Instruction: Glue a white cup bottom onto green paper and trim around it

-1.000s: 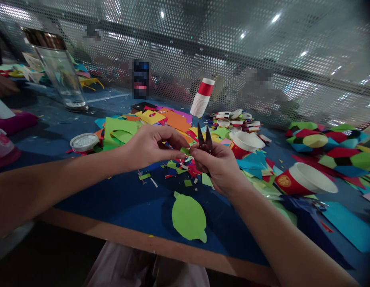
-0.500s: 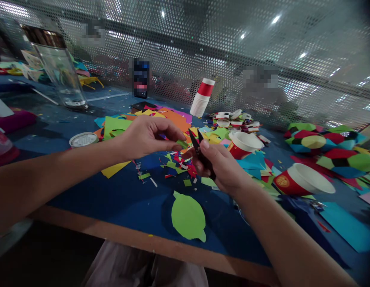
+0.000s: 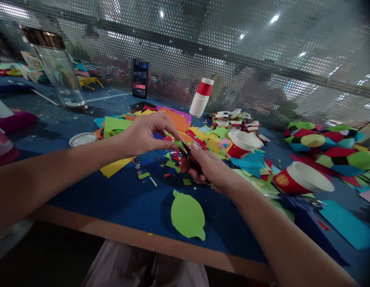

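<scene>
My right hand is wrapped round a pair of dark scissors, whose blades point up and left toward my other hand. My left hand pinches a small piece of green paper between thumb and fingers, mostly hidden where it meets the blades. Below both hands, near the table's front edge, lies a green paper cutout shaped like a lemon with a tab at each end. Small coloured paper scraps are scattered on the blue table under my hands.
Coloured paper sheets lie behind my hands. Red-and-white paper cups stand or lean at the right, near a dark blue stapler-like tool. A cup stack, a phone and a glass bottle stand farther back.
My right hand has moved slightly left, bringing the scissors up to the green paper piece. The blades, spread apart before, are now closer together. My left hand stays nearly in place.
</scene>
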Tool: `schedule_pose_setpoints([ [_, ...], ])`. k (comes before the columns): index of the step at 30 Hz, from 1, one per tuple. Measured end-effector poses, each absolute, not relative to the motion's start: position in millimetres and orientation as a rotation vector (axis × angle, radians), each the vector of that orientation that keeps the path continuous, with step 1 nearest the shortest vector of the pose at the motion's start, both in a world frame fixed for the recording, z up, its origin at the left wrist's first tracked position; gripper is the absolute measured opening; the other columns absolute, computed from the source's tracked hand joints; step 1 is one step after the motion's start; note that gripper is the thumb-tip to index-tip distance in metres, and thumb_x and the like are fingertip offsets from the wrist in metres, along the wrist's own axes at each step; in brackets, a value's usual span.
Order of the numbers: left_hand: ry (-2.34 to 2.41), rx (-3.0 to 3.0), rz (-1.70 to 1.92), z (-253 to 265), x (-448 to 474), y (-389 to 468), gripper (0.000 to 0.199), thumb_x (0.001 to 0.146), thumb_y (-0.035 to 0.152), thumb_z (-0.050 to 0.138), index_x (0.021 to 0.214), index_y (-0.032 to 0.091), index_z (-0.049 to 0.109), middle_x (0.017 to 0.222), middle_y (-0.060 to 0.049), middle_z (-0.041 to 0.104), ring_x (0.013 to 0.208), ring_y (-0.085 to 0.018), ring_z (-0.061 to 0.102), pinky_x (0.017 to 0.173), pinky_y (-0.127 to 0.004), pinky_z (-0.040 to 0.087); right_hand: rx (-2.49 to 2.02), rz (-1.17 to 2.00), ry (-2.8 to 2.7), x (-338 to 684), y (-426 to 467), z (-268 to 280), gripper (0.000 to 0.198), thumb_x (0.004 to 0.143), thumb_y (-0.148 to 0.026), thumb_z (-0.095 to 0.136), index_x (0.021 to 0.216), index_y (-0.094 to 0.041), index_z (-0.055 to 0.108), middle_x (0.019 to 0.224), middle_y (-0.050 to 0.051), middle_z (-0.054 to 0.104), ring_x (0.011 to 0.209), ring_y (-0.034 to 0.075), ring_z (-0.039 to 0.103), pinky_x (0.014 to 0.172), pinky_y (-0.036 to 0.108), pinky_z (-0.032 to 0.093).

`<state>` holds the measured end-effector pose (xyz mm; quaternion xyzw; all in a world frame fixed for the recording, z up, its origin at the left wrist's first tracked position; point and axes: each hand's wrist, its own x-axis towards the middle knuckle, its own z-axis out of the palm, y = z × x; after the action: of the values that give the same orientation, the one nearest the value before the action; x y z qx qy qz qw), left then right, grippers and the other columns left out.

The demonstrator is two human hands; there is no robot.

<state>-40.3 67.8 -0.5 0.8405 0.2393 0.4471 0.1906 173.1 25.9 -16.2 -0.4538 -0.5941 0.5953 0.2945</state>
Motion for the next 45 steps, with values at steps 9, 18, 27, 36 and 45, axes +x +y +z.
schedule_pose_setpoints([
  [9,0.724,2.171,0.925,-3,-41,63,0.016,0.071,0.025,0.079,0.087,0.022,0.077,0.08,0.0,0.076,0.074,-0.015,0.071,0.069,-0.023,0.055,-1.184,1.532,-1.727,174,26,-17,0.073,0.074,-0.085,0.053,0.058,-0.016,0.065,0.043,-0.003,0.041,0.035,0.006,0.03,0.035,0.022,0.015],
  [18,0.673,2.052,0.935,-4,-34,60,0.013,0.067,0.018,0.077,0.079,0.022,0.077,0.071,0.003,0.074,0.064,-0.012,0.068,0.058,-0.018,0.05,-1.221,1.493,-1.767,172,28,-19,0.071,0.076,-0.084,0.051,0.056,-0.017,0.059,0.042,-0.005,0.04,0.034,0.005,0.031,0.035,0.02,0.018],
  [27,0.688,2.066,0.917,-8,-35,61,0.014,0.069,0.021,0.076,0.083,0.02,0.076,0.074,0.001,0.075,0.068,-0.014,0.069,0.063,-0.02,0.052,-1.233,1.447,-1.798,172,27,-21,0.07,0.077,-0.085,0.048,0.056,-0.019,0.055,0.041,-0.005,0.036,0.036,0.006,0.026,0.035,0.021,0.015],
  [36,0.744,2.06,0.868,-5,-35,58,0.017,0.07,0.025,0.074,0.085,0.016,0.074,0.077,0.001,0.074,0.071,-0.012,0.068,0.068,-0.019,0.052,-1.218,1.448,-1.832,172,27,-17,0.069,0.076,-0.085,0.05,0.059,-0.018,0.053,0.046,-0.006,0.038,0.039,0.005,0.029,0.036,0.019,0.018],
  [45,0.73,2.045,0.881,-6,-35,58,0.017,0.07,0.024,0.074,0.085,0.016,0.073,0.075,0.002,0.074,0.069,-0.012,0.068,0.066,-0.019,0.052,-1.222,1.509,-1.763,171,28,-19,0.071,0.072,-0.087,0.052,0.059,-0.017,0.052,0.047,-0.006,0.04,0.038,0.003,0.027,0.036,0.018,0.016],
])
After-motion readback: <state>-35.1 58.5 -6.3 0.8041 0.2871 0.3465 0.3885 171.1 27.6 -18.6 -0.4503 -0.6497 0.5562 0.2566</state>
